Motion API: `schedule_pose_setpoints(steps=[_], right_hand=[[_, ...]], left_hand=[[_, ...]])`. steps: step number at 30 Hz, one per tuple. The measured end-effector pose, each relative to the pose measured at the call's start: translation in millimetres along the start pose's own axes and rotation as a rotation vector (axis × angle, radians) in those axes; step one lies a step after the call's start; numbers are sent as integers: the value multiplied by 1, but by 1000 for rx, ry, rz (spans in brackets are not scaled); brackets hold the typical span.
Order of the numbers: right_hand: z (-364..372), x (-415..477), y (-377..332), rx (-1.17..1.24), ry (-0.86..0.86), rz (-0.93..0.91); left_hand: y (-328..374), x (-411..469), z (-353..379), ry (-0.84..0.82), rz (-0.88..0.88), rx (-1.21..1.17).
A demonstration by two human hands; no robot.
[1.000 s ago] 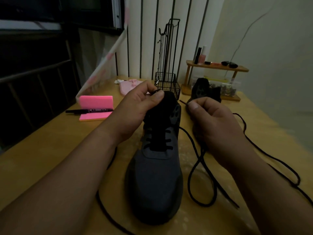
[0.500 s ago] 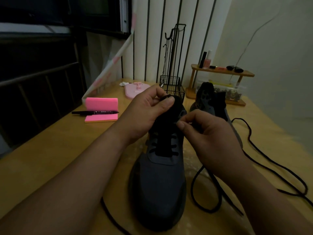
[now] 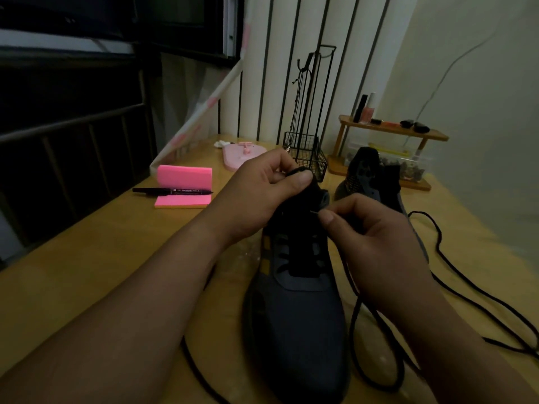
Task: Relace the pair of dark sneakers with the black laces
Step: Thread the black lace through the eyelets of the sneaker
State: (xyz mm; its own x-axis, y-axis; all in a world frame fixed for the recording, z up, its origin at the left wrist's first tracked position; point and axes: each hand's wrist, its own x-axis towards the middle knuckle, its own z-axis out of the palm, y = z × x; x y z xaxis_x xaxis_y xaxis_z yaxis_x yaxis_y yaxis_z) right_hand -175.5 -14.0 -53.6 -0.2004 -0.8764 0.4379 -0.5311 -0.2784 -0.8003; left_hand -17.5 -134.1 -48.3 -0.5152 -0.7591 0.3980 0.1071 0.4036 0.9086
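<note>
The grip of the right hand (image 3: 376,237) was pinched shut, thumb and forefinger clamped on the tip of the black lace (image 3: 353,330) just beside the upper right eyelets of the near sneaker (image 3: 297,316). The left hand (image 3: 262,193) also had its grip closed, thumb and fingers holding the top of the tongue and pulling it up and back.

The near sneaker stood on the wooden surface (image 3: 87,272) between the two forearms, its long axis running straight away from the person, toe toward the camera and collar at the far end. The lace tip pointed left, toward the shoe's throat, with the target eyelet just to the left of the pinch. The right hand was therefore the nearer one for the threading, while the left served only to steady the shoe.

The lower rows appeared to be laced, with the slack looping on the surface under the right wrist. The far sneaker (image 3: 367,176) waited behind the right hand, apparently unlaced, with another dark cord trailing off to the right.

A pink note block (image 3: 183,176) and a marker (image 3: 172,191) lay well apart on the left.
</note>
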Motion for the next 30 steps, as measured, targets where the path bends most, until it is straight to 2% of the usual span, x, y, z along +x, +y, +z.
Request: schedule_pose_setpoints(steps=[3, 6, 10, 16, 20, 22, 30], right_hand=[[-4, 0, 3, -142, 2, -39], [-2, -1, 4, -176, 13, -85], [-1, -2, 5, -110, -24, -103], [6, -4, 4, 111, -37, 4], [10, -8, 5, -113, 104, -74], [8, -7, 3, -123, 121, -61], [-3, -3, 6, -28, -77, -4]], left_hand=[[3, -1, -2, -31, -3, -2], [4, -1, -1, -46, -7, -35], [3, -2, 2, -38, -13, -38], [-3, 0, 7, -7, 2, -64], [0, -3, 9, 4, 1, -71], [0, -3, 9, 7, 6, -57], [-5, -1, 6, 18, 7, -75]])
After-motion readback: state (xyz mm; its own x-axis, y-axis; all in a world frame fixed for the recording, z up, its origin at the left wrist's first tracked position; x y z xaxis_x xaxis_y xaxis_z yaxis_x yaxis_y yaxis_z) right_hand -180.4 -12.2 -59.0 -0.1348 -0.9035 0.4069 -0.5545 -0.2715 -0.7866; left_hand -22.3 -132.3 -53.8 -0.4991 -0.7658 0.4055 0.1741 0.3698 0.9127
